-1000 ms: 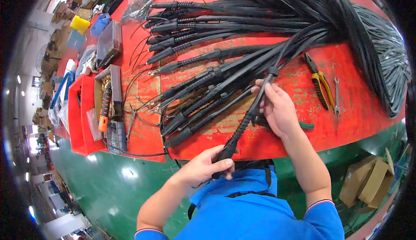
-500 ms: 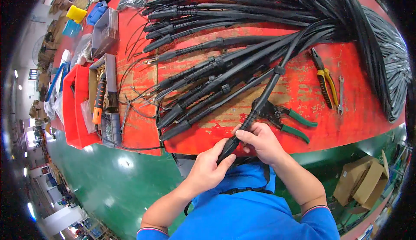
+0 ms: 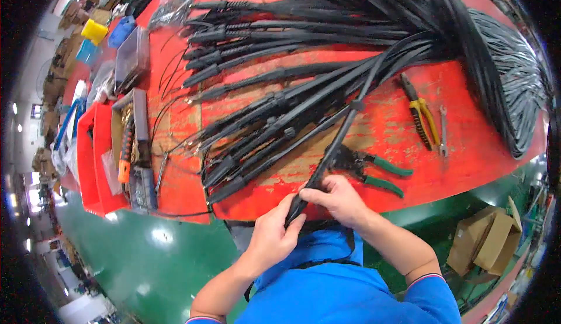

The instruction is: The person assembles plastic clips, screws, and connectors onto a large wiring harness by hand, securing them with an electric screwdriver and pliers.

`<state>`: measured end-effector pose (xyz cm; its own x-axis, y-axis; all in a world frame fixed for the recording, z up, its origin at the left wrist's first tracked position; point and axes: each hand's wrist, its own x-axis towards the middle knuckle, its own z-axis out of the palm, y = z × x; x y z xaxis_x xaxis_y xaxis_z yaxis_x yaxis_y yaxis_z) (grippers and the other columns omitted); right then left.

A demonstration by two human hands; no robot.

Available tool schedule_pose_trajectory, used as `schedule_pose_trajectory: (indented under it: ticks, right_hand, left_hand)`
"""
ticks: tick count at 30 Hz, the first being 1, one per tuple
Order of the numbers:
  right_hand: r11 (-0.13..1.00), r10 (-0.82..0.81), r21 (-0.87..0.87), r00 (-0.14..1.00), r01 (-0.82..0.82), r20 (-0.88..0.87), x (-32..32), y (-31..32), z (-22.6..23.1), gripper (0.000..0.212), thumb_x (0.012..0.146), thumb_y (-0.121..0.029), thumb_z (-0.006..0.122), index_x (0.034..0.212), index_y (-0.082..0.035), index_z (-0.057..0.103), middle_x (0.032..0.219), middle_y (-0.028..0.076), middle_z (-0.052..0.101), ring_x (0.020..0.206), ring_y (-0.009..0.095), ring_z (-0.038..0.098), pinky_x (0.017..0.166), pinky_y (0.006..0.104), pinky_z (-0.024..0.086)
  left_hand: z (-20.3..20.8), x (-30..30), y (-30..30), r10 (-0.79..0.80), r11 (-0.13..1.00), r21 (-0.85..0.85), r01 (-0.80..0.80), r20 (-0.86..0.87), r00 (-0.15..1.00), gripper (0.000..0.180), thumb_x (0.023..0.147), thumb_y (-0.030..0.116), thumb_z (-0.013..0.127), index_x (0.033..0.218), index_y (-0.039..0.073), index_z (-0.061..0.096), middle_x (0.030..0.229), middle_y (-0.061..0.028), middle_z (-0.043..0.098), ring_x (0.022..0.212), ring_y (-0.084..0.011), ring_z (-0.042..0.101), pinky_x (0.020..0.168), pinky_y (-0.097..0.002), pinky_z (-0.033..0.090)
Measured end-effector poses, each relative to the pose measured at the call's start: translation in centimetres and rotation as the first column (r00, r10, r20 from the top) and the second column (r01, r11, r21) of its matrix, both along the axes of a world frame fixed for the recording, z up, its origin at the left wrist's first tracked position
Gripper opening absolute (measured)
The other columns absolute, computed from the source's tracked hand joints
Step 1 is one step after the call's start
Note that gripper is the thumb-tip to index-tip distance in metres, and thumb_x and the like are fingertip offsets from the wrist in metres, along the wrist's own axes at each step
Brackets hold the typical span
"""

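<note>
Black cable (image 3: pixel 338 142) gripped in left hand (image 3: pixel 273 230), pinched in right hand (image 3: pixel 340 200) just beyond, over near edge of red table (image 3: pixel 467 163), left of green-handled tool (image 3: pixel 389 165).

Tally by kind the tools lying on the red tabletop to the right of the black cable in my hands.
Yellow-and-black-handled pliers: 1
Green-handled tool, head partly hidden: 1
Metal wrench: 1
Total: 3
</note>
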<state>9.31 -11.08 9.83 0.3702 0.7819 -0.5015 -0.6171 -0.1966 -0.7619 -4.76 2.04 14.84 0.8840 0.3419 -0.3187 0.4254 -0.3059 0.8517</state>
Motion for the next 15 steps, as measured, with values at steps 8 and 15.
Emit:
schedule_pose_trajectory:
  ticks: [8, 15]
  right_hand:
    - [0.912, -0.399, -0.001, 0.885, 0.411, 0.242, 5.0, -1.3, 0.8, 0.026, 0.103, -0.028, 0.063, 0.109, -0.003, 0.062, 0.086, 0.006, 0.066, 0.065, 0.012, 0.064, 0.055, 0.0265, 0.055]
    - [0.810, -0.575, 0.096, 0.816, 0.578, -0.060, 14.1, 0.7, -0.8, 0.041, 0.101, -0.036, 0.066, 0.122, -0.001, 0.061, 0.107, 0.010, 0.068, 0.086, 0.020, 0.068, 0.077, 0.0338, 0.058]
  left_hand:
    - [1.3, -0.4, 1.0, 0.048, 0.997, -0.059, -0.049, -0.026, 0.999, 0.038, 0.097, 0.017, 0.068, 0.130, 0.001, 0.059, 0.083, -0.0126, 0.062, 0.072, -0.0191, 0.061, 0.069, -0.0335, 0.051]
    - [1.0, -0.9, 1.2, 0.035, 0.980, -0.197, -0.039, -0.027, 0.999, 0.041, 0.100, 0.023, 0.067, 0.131, -0.001, 0.058, 0.087, -0.0034, 0.059, 0.079, -0.0112, 0.055, 0.072, -0.0290, 0.049]
